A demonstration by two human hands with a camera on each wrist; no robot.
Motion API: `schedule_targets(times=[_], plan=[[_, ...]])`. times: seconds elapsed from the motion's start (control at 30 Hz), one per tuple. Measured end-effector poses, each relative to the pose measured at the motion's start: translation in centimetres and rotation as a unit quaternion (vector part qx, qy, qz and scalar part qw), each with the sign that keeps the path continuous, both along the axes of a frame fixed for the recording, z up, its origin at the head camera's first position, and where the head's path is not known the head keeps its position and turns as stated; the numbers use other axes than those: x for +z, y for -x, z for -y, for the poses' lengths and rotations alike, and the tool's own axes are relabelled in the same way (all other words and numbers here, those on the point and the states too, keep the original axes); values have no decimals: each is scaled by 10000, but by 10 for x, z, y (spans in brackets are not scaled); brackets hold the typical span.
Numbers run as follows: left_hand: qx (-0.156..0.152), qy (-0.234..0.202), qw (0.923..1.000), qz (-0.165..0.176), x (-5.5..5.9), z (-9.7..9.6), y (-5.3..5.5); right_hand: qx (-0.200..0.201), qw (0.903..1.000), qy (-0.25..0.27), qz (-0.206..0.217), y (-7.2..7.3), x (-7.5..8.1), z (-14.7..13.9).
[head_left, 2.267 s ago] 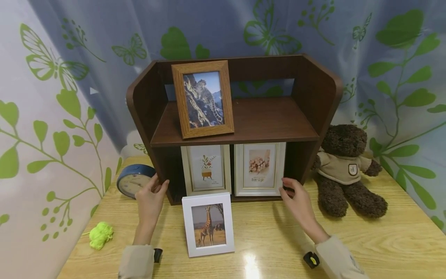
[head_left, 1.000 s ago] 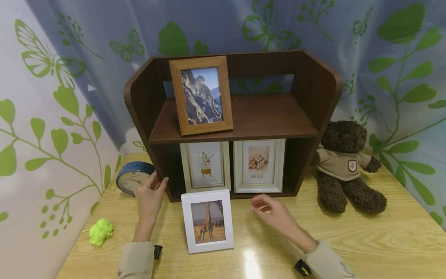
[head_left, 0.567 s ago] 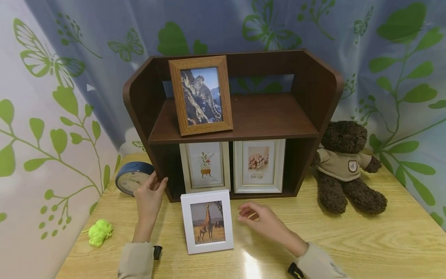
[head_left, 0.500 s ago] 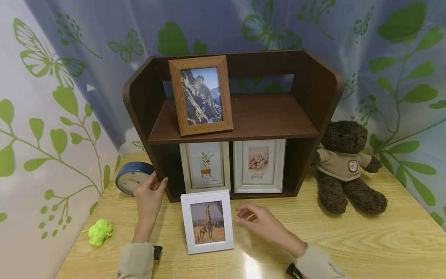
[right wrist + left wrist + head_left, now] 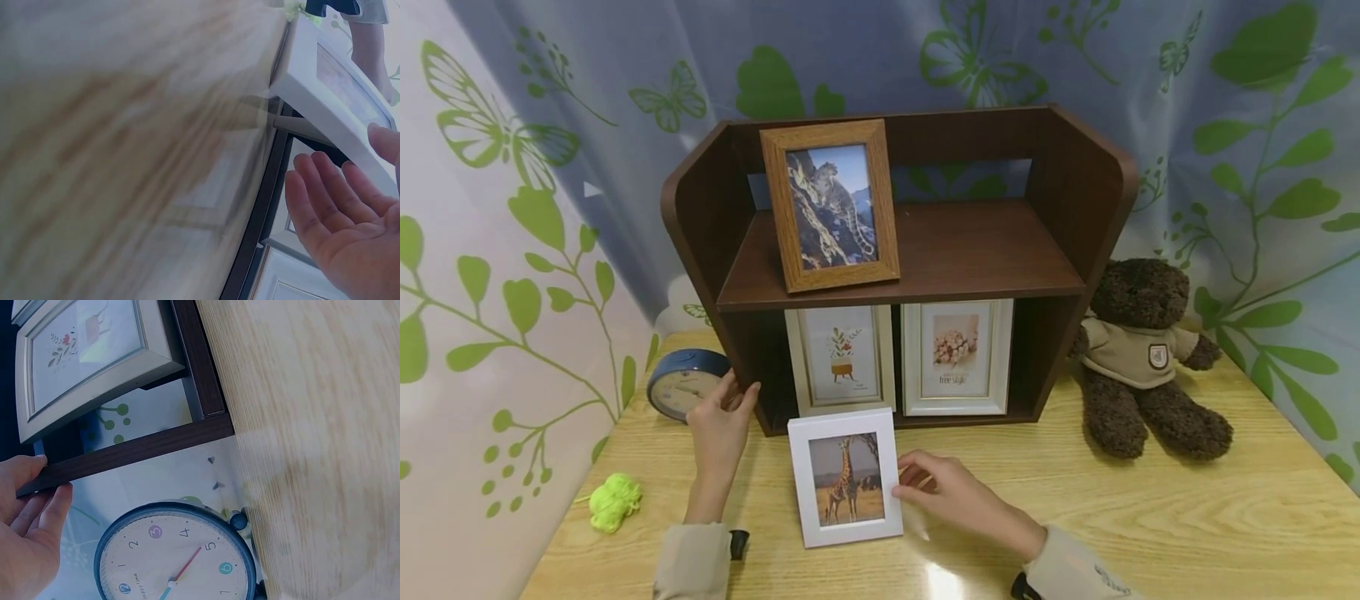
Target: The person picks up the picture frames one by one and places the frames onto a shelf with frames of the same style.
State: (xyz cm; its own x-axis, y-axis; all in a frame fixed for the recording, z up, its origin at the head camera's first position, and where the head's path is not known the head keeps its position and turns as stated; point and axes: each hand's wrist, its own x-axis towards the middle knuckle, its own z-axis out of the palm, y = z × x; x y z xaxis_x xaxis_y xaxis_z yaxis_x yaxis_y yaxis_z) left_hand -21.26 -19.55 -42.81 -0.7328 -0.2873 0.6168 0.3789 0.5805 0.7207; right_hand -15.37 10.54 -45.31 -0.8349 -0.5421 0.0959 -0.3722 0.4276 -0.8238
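Note:
My left hand point(image 5: 718, 433) pinches the front edge of the dark brown shelf's left side panel point(image 5: 125, 453), thumb on the inside and fingers on the outside. At the right edge of a white picture frame point(image 5: 801, 483) with a giraffe photo is my right hand point(image 5: 958, 500). In the right wrist view its fingers point(image 5: 328, 187) are loosely bent and spread from the thumb, which overlaps the frame's edge. The frame leans back on its stand in front of the shelf. A wood-coloured frame point(image 5: 891, 200) with a snow leopard photo stands on the upper board.
Two cream frames, one with a plant print point(image 5: 887, 358) and one with a flower print point(image 5: 1003, 358), stand in the lower compartment. A blue alarm clock point(image 5: 685, 392) is left of the shelf, a brown teddy bear point(image 5: 1123, 358) right. Green yarn point(image 5: 615, 502) lies at left.
My right hand has left the shelf's lower right side and moved left and toward me, up to the giraffe frame's right edge. My left hand stays on the side panel.

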Motion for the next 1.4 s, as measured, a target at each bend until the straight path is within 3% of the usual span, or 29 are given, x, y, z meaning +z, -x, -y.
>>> schedule_targets(times=[0.57, 0.87, 1.1, 1.4], plan=[[-36, -105, 9999, 54, 0, 0, -1, 22, 9997, 128, 206, 1, -6, 7], [-34, -35, 10000, 87, 0, 0, -1, -466, 9964, 411, 571, -2, -7, 10], [-57, -34, 10000, 28, 2, 0, -2, -561, 9950, 538, 632, -4, -4, 12], [-25, -33, 9999, 113, 3, -1, -1, -669, 9889, 1097, 744, -7, -7, 15]])
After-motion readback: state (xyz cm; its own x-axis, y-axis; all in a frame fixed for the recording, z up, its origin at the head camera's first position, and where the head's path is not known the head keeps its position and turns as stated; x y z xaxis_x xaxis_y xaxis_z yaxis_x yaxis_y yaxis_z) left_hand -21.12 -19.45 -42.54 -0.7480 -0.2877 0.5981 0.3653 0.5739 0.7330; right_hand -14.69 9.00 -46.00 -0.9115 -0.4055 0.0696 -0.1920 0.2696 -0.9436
